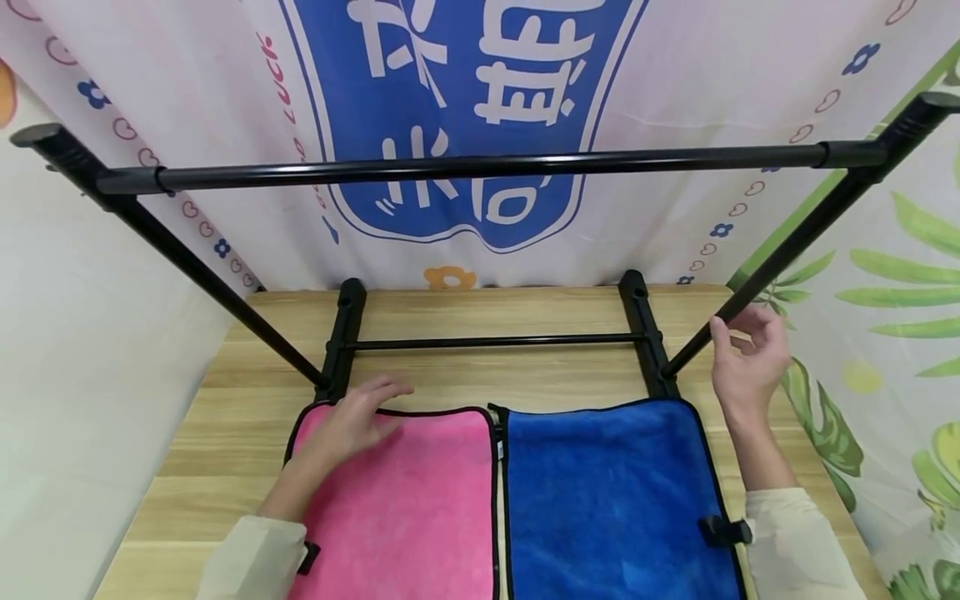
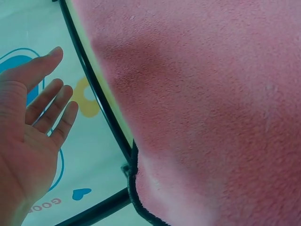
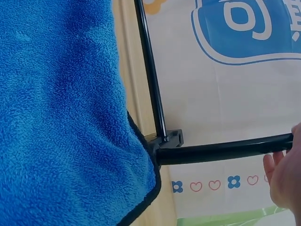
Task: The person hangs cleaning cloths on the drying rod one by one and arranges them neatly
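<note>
A black tube rack stands on the table, with a slanted pole on each side and a top bar across. My right hand pinches the lower part of the right pole between thumb and fingers; in the right wrist view that hand is partly cut off by the edge. Over the far left part of a pink towel, my left hand hovers with relaxed fingers, holding nothing. To its right lies a blue towel with black edging. Both towels lie flat, covering the front of the rack's feet.
A lower crossbar joins the two black feet near the back of the wooden table. Behind hangs a printed curtain with a blue emblem; leaf-patterned cloth is on the right, a white wall on the left.
</note>
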Demonstrator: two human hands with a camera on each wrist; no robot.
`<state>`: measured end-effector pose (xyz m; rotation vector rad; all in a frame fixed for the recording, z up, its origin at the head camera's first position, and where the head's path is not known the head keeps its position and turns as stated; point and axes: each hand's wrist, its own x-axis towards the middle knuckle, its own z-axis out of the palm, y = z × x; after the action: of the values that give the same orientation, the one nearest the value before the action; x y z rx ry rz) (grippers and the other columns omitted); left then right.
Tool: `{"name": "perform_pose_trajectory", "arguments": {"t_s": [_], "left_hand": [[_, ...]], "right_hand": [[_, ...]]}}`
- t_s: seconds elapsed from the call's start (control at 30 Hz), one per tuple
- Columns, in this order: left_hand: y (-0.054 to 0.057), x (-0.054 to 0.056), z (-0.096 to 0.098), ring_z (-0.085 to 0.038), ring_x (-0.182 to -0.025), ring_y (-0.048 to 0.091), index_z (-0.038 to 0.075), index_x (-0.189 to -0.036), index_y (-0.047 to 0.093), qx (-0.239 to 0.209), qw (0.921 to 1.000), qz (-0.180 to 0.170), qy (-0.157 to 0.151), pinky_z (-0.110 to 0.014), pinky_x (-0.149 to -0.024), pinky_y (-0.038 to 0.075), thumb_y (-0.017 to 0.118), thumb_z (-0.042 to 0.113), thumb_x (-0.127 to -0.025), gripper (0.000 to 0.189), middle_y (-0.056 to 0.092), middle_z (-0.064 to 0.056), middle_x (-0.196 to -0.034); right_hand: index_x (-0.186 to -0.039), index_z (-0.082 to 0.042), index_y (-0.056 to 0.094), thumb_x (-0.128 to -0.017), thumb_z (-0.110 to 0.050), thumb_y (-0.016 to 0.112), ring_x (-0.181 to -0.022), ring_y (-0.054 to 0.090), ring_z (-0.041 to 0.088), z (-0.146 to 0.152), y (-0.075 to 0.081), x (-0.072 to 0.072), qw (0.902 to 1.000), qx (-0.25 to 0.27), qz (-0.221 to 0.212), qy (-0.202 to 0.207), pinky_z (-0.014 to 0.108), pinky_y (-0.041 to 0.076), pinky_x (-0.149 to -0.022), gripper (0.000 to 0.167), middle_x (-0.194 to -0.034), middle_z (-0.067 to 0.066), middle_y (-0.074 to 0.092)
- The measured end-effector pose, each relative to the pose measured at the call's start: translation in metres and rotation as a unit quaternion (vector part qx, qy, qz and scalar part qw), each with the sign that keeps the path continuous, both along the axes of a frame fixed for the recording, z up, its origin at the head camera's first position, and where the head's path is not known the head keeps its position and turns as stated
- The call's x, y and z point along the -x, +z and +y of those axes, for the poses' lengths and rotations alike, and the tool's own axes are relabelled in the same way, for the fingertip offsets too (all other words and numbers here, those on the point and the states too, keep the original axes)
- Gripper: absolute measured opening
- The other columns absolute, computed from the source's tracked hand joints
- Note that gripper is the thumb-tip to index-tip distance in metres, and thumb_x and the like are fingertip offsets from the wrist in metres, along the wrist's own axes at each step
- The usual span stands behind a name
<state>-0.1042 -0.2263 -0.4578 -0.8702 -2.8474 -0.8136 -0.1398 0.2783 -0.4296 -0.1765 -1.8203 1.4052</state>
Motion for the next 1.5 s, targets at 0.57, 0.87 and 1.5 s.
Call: {"name": "perform_pose_trajectory", "arguments": {"t_s": [0.57,0.87,1.5], "left_hand": [[-0.011,-0.003,0.005,-0.034,-0.107,0.069,-0.003,-0.117,0.072,0.021,0.9994,-0.002,-0.029,-0.047,-0.090,0.060,0.085,-0.011,-0.075,0.044,0.069,-0.014,-0.113],[-0.016,-0.009,0.004,-0.027,-0.099,0.067,0.001,-0.103,0.078,0.045,0.9983,0.005,-0.035,-0.042,-0.086,0.060,0.086,-0.006,-0.077,0.029,0.070,-0.008,-0.101],[-0.021,-0.024,0.014,-0.018,-0.081,0.073,0.006,-0.097,0.078,0.139,0.9844,0.020,-0.105,-0.033,-0.072,0.062,0.088,0.008,-0.079,0.021,0.075,-0.003,-0.089]], "right_hand": [[-0.098,0.017,0.060,-0.086,0.010,0.077,-0.076,0.063,-0.003,0.014,0.006,0.002,0.9951,-0.034,-0.069,0.063,0.008,0.053,-0.067,0.022,-0.086,-0.016,0.062],[-0.094,0.021,0.052,-0.084,0.017,0.072,-0.071,0.059,-0.006,0.010,0.020,-0.002,0.9903,-0.046,-0.094,0.091,0.006,0.052,-0.063,0.022,-0.081,-0.016,0.059],[-0.093,0.015,0.054,-0.083,0.013,0.075,-0.068,0.060,-0.006,0.019,0.010,0.002,0.9912,-0.050,-0.093,0.081,0.007,0.051,-0.061,0.023,-0.079,-0.016,0.059]]}}
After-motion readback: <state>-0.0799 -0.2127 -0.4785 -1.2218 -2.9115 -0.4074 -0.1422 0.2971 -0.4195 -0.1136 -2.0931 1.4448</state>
